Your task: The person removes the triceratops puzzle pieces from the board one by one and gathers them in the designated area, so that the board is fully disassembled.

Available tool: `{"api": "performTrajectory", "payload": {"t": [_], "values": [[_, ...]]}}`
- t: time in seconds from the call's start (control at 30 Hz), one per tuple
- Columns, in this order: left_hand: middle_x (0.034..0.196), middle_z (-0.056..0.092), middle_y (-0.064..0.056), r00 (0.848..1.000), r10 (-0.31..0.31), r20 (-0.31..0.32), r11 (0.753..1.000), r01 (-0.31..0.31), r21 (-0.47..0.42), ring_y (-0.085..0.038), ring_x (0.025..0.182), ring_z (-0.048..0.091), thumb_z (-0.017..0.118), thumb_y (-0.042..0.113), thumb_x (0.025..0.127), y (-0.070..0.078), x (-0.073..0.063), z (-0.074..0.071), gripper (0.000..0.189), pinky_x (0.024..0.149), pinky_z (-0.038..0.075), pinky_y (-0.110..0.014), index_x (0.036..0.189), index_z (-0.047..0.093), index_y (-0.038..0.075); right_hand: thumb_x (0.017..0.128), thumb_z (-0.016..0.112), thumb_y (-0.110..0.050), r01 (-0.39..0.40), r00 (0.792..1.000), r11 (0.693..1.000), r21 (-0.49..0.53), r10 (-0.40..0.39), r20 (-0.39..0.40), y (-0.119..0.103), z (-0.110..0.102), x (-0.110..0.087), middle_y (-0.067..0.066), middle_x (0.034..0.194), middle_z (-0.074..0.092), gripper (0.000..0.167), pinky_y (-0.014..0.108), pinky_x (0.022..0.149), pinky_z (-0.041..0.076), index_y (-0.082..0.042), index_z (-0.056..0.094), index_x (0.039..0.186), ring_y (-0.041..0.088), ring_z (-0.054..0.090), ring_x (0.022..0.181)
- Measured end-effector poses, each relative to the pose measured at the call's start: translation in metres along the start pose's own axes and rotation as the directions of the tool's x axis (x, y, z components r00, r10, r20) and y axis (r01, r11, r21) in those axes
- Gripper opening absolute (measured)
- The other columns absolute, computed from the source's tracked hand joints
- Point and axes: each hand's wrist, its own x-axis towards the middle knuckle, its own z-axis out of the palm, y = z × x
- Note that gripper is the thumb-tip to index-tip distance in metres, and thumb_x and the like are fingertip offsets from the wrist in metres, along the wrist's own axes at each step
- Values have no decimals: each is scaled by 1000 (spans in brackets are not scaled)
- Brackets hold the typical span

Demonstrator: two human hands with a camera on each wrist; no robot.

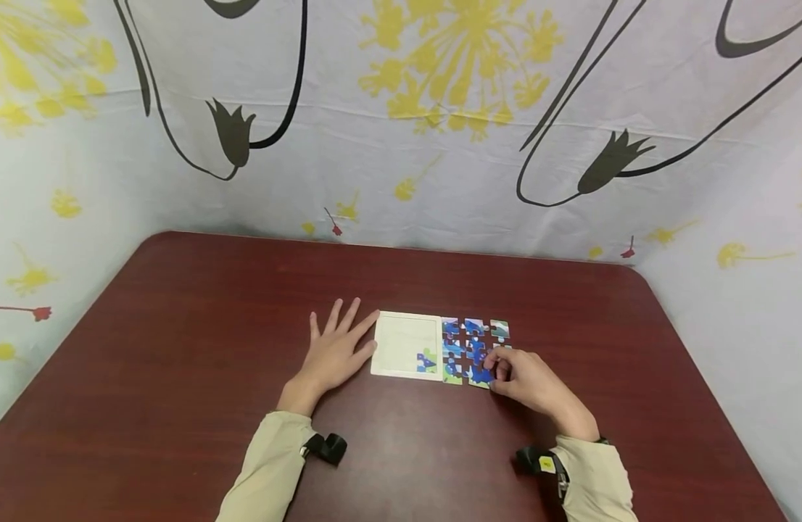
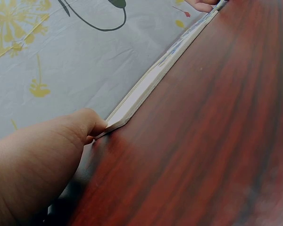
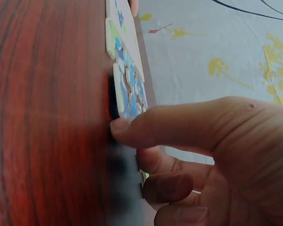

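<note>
A shallow, pale square puzzle tray [image 1: 401, 341] lies flat on the table, with a small patch of jigsaw pieces [image 1: 427, 361] in its lower right corner. My left hand [image 1: 331, 355] is spread beside the tray, its thumb and forefinger touching the left edge. Loose blue and green puzzle pieces [image 1: 451, 349] lie in rough rows against the tray's right side. Over the right end of these rows, my right hand [image 1: 525, 377] has curled fingers and pinches a blue puzzle piece [image 1: 479, 375] in the bottom row. The fingers partly hide the pieces under them.
The dark red wooden table [image 1: 179, 348] extends around the tray on all sides. Behind it hangs a pale cloth [image 1: 375, 167] with yellow and grey flower prints. Black wrist cameras [image 1: 332, 449] are strapped over the beige sleeves [image 1: 267, 464].
</note>
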Motion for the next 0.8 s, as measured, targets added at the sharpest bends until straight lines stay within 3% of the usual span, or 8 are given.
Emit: {"api": "performTrajectory", "payload": {"t": [0.37, 0.57, 0.8], "values": [[153, 18, -7, 1000, 0, -20, 1000, 0, 3, -33, 140, 5, 43, 46, 96, -1, -1, 2, 54, 101, -3, -65, 145, 34, 29, 77, 71, 0, -16, 1000, 1000, -18, 16, -26, -4, 1, -1, -1, 72, 49, 18, 30, 59, 39, -10, 61, 89, 14, 45, 64], [153, 16, -7, 1000, -10, 17, 1000, 9, 14, -32, 140, 3, 41, 47, 96, -1, -5, 4, 53, 101, -3, -66, 146, 33, 29, 77, 70, 0, -47, 999, 999, 16, 47, 3, -5, 4, -6, 0, 71, 49, 19, 29, 56, 39, -10, 60, 90, 15, 45, 62], [153, 18, -7, 1000, 2, -20, 1000, -2, 9, -33, 140, 5, 42, 46, 96, 0, -1, 2, 53, 101, -3, -66, 146, 34, 29, 77, 70, 0, -45, 999, 999, 2, 45, -20, -5, 1, -2, 0, 72, 49, 19, 30, 57, 39, -10, 60, 90, 15, 46, 63]]}}
